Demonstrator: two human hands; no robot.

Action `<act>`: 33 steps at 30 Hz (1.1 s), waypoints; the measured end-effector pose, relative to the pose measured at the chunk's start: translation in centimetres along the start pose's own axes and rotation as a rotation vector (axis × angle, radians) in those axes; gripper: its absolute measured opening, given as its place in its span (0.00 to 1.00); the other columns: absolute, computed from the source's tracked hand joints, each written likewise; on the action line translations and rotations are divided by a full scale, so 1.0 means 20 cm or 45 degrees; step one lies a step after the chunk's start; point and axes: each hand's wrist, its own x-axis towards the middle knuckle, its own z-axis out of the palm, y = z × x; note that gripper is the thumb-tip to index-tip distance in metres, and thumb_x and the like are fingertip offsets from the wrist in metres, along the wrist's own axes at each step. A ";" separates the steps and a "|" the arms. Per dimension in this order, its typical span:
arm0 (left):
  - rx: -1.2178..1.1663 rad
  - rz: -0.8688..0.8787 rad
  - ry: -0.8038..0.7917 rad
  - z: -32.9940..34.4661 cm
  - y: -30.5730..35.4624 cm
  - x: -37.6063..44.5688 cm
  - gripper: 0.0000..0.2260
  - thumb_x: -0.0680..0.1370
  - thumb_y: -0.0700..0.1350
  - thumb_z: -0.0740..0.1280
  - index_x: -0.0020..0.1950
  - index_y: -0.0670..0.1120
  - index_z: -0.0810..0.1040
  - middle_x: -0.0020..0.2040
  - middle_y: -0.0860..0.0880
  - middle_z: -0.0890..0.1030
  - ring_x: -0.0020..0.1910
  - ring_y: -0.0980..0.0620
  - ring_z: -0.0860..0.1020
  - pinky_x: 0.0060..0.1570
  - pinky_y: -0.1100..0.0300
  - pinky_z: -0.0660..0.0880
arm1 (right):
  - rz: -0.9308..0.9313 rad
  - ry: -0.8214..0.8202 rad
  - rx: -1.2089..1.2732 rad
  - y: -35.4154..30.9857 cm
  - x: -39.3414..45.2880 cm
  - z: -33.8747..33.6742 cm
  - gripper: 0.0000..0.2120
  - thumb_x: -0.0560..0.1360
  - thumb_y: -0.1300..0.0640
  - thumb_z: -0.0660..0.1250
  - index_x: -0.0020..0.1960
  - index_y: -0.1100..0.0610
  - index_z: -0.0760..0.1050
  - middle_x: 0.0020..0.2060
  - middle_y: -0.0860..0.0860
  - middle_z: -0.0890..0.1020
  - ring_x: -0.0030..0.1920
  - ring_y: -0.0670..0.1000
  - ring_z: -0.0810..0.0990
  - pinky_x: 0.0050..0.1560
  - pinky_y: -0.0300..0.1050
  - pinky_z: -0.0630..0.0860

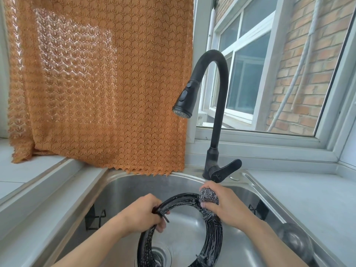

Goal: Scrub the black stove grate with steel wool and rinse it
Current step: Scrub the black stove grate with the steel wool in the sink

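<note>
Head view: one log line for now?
left hand grips black ring-shaped stove grate | right hand presses grey steel wool on it | tap dry

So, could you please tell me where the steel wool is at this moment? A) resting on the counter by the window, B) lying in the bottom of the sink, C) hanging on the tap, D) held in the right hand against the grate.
D: the right hand grips the steel wool and presses it on the upper rim of the grate, which the left hand holds.

no readable text; the faucet handle [225, 169] marking is illegible.
</note>
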 end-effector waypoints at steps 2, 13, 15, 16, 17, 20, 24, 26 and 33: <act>0.044 0.016 0.023 0.00 0.02 0.00 0.08 0.76 0.32 0.64 0.48 0.37 0.83 0.40 0.45 0.88 0.41 0.49 0.87 0.54 0.49 0.83 | -0.032 -0.010 -0.040 -0.01 0.00 0.00 0.13 0.77 0.52 0.73 0.57 0.42 0.72 0.47 0.40 0.80 0.44 0.35 0.77 0.45 0.34 0.71; 0.196 0.084 0.076 0.06 0.17 -0.04 0.10 0.72 0.33 0.61 0.40 0.41 0.81 0.31 0.52 0.84 0.35 0.53 0.86 0.46 0.52 0.84 | -0.552 0.146 -0.472 -0.19 0.02 0.10 0.17 0.77 0.54 0.72 0.62 0.45 0.71 0.55 0.42 0.75 0.56 0.48 0.76 0.54 0.45 0.75; 0.234 0.086 0.078 0.07 0.18 -0.04 0.12 0.71 0.32 0.60 0.37 0.45 0.79 0.27 0.55 0.81 0.33 0.54 0.85 0.44 0.53 0.84 | -0.656 0.140 -0.545 -0.21 0.03 0.12 0.21 0.73 0.59 0.73 0.62 0.46 0.70 0.54 0.44 0.76 0.55 0.50 0.76 0.53 0.45 0.75; 0.258 0.085 0.087 0.07 0.18 -0.04 0.12 0.71 0.32 0.60 0.36 0.45 0.79 0.26 0.55 0.81 0.33 0.54 0.85 0.43 0.53 0.84 | -0.713 0.148 -0.575 -0.23 0.03 0.14 0.23 0.71 0.62 0.73 0.62 0.48 0.71 0.53 0.45 0.76 0.53 0.50 0.76 0.52 0.45 0.75; 0.279 0.083 0.099 0.07 0.18 -0.04 0.12 0.71 0.33 0.60 0.35 0.45 0.79 0.27 0.54 0.81 0.33 0.54 0.85 0.43 0.53 0.83 | -0.776 0.171 -0.605 -0.24 0.03 0.15 0.24 0.70 0.63 0.73 0.62 0.49 0.71 0.51 0.46 0.77 0.51 0.50 0.76 0.50 0.44 0.76; 0.304 0.073 0.108 0.07 0.18 -0.04 0.11 0.70 0.34 0.61 0.35 0.45 0.81 0.28 0.52 0.82 0.33 0.54 0.85 0.44 0.54 0.83 | -0.865 0.212 -0.679 -0.26 0.03 0.18 0.25 0.69 0.63 0.74 0.63 0.50 0.71 0.50 0.47 0.77 0.49 0.50 0.77 0.46 0.43 0.75; 0.266 0.073 0.108 0.06 0.19 -0.06 0.14 0.72 0.33 0.59 0.34 0.48 0.78 0.26 0.56 0.81 0.32 0.54 0.85 0.42 0.54 0.84 | -0.669 0.182 -0.548 -0.23 0.03 0.13 0.18 0.74 0.52 0.73 0.61 0.47 0.71 0.54 0.42 0.78 0.56 0.48 0.77 0.54 0.44 0.73; 0.235 0.056 0.113 0.05 0.19 -0.07 0.14 0.73 0.33 0.60 0.35 0.48 0.78 0.29 0.54 0.82 0.33 0.54 0.85 0.42 0.54 0.84 | -0.446 0.185 -0.472 -0.20 0.03 0.08 0.15 0.76 0.47 0.72 0.60 0.45 0.72 0.56 0.40 0.78 0.58 0.47 0.76 0.55 0.43 0.72; 0.219 0.015 0.148 0.06 0.20 -0.08 0.13 0.74 0.33 0.60 0.37 0.46 0.79 0.30 0.52 0.83 0.33 0.54 0.85 0.41 0.55 0.84 | 0.423 -0.003 -0.413 0.00 0.01 0.06 0.24 0.77 0.39 0.69 0.67 0.50 0.68 0.55 0.50 0.81 0.56 0.55 0.80 0.53 0.50 0.78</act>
